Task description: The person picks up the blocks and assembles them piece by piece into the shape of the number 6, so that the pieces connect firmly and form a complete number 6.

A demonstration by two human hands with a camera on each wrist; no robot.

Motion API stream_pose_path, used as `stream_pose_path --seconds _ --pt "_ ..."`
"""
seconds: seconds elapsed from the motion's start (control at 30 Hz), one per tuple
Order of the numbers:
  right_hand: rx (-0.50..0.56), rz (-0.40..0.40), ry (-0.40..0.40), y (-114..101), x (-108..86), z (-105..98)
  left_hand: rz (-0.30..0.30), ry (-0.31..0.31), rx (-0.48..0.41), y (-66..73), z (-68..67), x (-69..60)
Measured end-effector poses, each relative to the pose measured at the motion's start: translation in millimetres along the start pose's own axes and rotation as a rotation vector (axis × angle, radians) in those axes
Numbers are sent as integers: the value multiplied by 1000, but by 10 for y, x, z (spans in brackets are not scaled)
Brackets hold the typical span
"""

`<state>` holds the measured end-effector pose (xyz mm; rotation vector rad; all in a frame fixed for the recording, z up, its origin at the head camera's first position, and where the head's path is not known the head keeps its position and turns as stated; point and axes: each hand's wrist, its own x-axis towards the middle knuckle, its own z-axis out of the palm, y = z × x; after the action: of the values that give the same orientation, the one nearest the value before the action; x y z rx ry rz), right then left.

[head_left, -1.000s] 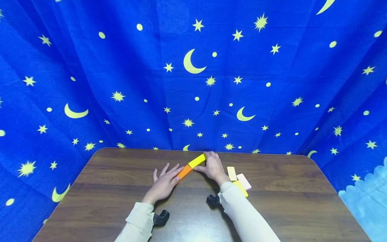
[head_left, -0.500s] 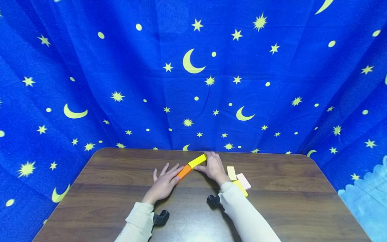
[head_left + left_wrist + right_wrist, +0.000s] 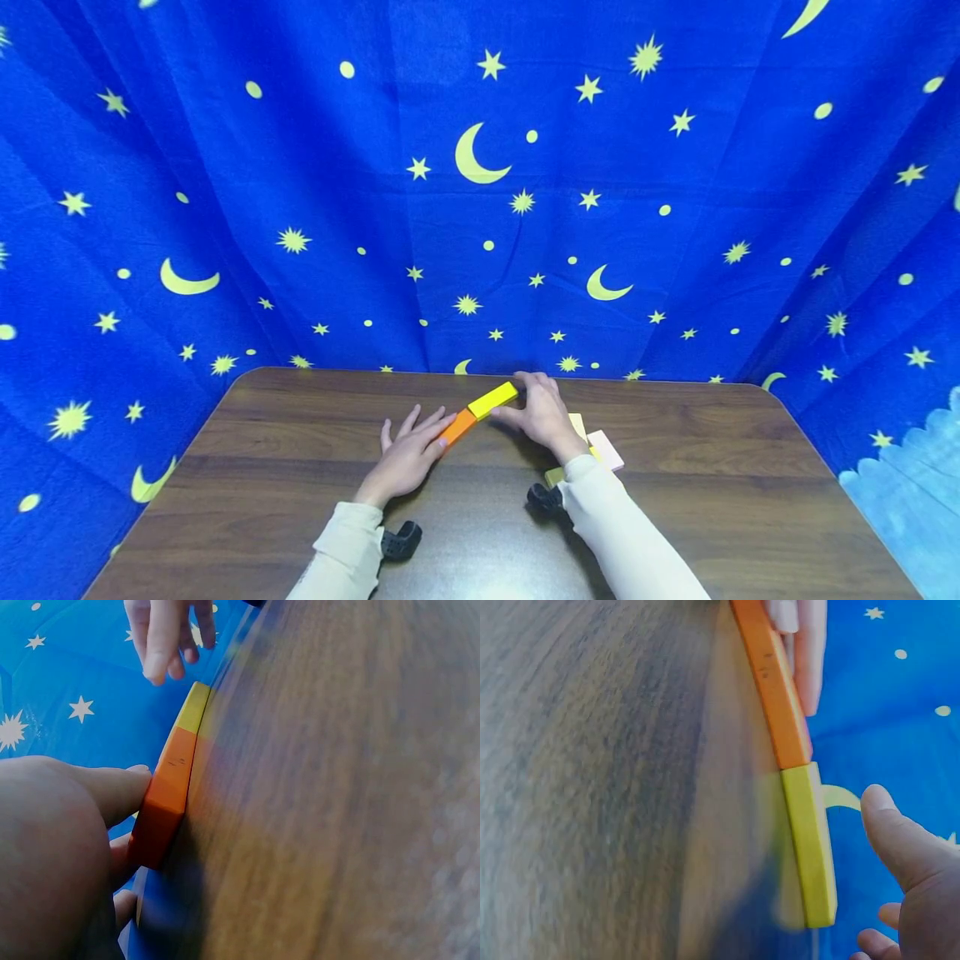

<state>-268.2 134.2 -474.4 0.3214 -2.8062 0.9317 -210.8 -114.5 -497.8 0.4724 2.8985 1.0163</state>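
An orange block (image 3: 457, 427) and a yellow block (image 3: 492, 401) lie end to end in a slanting row on the table. My left hand (image 3: 405, 460) holds the orange block between thumb and fingers; its other fingers spread out to the left. My right hand (image 3: 546, 418) hovers at the far end of the yellow block, thumb and fingers parted. In the right wrist view, a gap shows between the right thumb (image 3: 900, 836) and the yellow block (image 3: 810, 847). The left wrist view shows the two blocks touching at their ends.
Right of the right hand lie a cream block (image 3: 577, 425), a pale pink block (image 3: 606, 450) and a yellowish block (image 3: 554, 477), partly covered by the right arm. A blue star-patterned curtain (image 3: 480, 217) hangs behind the wooden table (image 3: 262, 467).
My right hand has let go of the yellow block and shifted slightly right, its thumb and fingers now apart from it. The left hand and the two blocks stay nearly where they were.
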Motion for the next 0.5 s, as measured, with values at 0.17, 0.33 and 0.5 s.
stream_pose_path --seconds 0.17,0.33,0.5 --pt "-10 -3 -7 -3 -64 -106 14 1 0 6 -2 -4" --pt "-8 -9 -8 -14 -133 -197 31 2 3 -4 -3 3" --pt "-30 -32 -2 -13 -207 -287 23 -3 -9 -29 -4 9"
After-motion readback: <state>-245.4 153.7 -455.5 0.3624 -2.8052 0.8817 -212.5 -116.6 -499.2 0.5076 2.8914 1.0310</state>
